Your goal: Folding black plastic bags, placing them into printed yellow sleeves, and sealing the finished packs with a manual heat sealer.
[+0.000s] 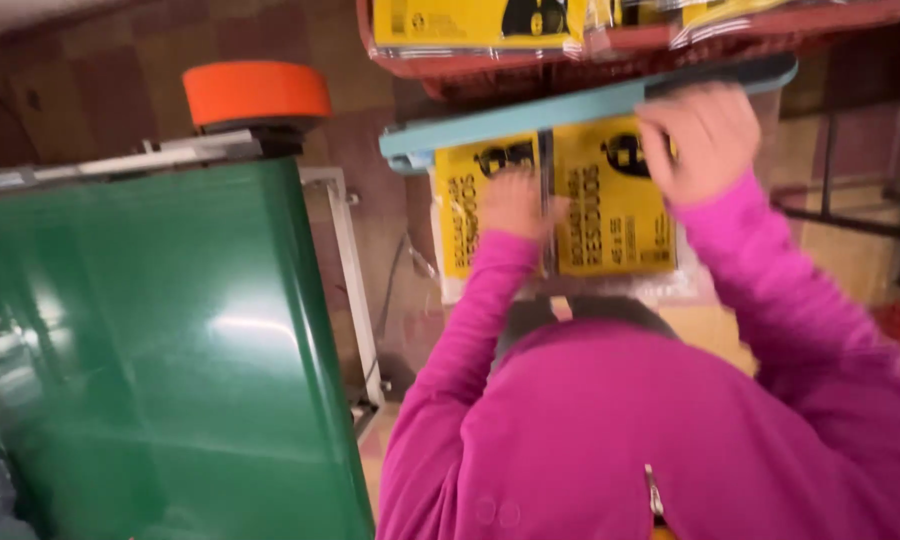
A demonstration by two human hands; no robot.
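While I watch from the head view, left hand pressing flat on yellow packet, right hand open on second yellow packet under teal sealer bar, red basket above holding more yellow packets, green film roll at left.

This looks like a small packing workshop, a place where bagged goods are sealed and stacked. The clearest sign is the teal sealing bar of a bench machine: just below it lie yellow printed packets in clear film, and just above it a red crate holds more of the same packets. Well to the left of the bar stands a wide roll of green plastic film on a white metal frame, with an orange round cap above it, all over a worn tiled floor.
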